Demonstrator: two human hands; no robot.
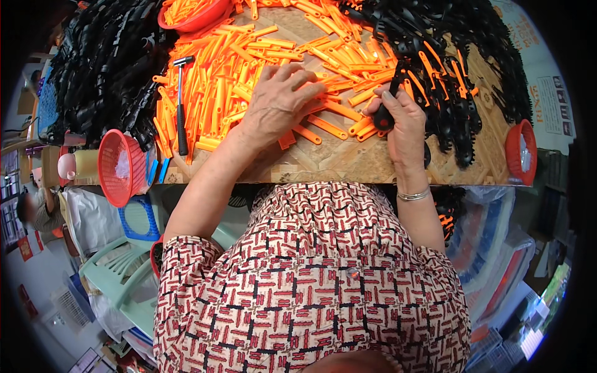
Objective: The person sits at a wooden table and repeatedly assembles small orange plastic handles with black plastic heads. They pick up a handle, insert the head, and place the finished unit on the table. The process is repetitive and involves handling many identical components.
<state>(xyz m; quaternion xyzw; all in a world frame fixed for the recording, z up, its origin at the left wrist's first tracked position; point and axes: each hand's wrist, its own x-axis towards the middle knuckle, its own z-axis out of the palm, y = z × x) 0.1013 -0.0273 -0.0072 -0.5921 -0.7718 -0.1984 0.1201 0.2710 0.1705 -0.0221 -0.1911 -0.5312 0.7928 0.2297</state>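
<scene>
My left hand (280, 102) lies over a heap of orange plastic handles (214, 93), its fingers bent and apart. Its fingertips reach down among the pieces at the heap's right side, where they are partly hidden. In my right hand (404, 121), thumb and fingers close round a black plastic piece (383, 118) with a rounded lower end. That piece is held just above loose orange handles (326, 127) near the front of the table. A bracelet (413, 195) circles my right wrist.
A hammer (181, 105) lies on the heap's left. Black toothed parts (463, 118) pile up at right, more black parts (106, 68) at left. Red baskets (121, 168) (521, 152) sit at both front corners of the wooden table (336, 163); a red bowl (196, 18) stands behind.
</scene>
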